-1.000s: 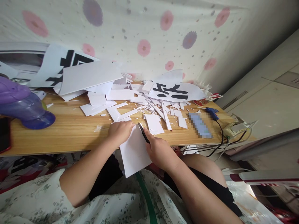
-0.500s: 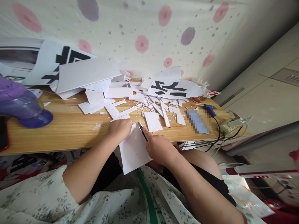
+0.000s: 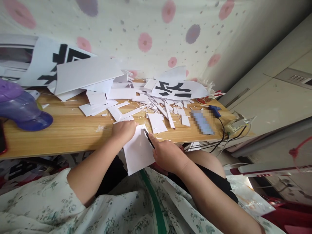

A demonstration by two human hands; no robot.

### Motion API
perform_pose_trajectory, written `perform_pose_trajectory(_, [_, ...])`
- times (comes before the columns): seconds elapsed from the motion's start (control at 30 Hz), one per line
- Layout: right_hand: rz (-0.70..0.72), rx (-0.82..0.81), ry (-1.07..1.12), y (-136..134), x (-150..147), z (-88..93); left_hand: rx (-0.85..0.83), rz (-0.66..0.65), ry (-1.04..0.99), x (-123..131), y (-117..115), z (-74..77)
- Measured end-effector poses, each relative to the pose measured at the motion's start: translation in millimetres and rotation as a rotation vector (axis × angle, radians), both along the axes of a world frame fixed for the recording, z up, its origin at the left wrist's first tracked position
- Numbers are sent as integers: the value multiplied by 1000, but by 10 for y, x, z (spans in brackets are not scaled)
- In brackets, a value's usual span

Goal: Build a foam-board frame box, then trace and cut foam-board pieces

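A white foam board (image 3: 137,152) lies partly on the table's front edge and juts out over my lap. My left hand (image 3: 123,131) is closed on its upper left corner, with the fingertips mostly hidden. In my right hand (image 3: 168,154) is a black utility knife (image 3: 149,138), index finger stretched along its body. The blade's tip points at the upper part of the board, close to my left hand. Just beyond the hands lies a white cut rectangle (image 3: 157,123), with narrow white strips (image 3: 168,113) beside it.
White scraps and offcuts cover the back of the wooden table (image 3: 73,138). A large white board (image 3: 87,73) and printed sheets (image 3: 180,90) with black characters lean there. At right are a blue glue gun (image 3: 214,111) and cables (image 3: 220,136); at left, a purple-blue plastic container (image 3: 31,112).
The knife tip has shifted slightly relative to the board, from near its top edge to a little lower. The whole view has also moved a bit. Both hands keep their hold.
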State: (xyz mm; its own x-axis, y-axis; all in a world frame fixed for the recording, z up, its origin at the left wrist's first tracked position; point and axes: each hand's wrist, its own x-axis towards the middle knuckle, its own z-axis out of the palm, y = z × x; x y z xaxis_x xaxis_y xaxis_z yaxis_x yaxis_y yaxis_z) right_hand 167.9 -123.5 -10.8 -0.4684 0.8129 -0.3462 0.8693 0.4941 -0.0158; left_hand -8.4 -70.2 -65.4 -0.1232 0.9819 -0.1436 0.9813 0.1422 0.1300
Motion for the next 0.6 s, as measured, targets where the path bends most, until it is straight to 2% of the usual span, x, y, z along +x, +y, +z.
perform_pose_trajectory(0.4, [108,49,-51,-178,157,-80,13,-2,7,6,-22,-9])
perform_pose_trajectory(0.6, [67,8,-40,-273,194,-46,12,2,-5,6,-26,-2])
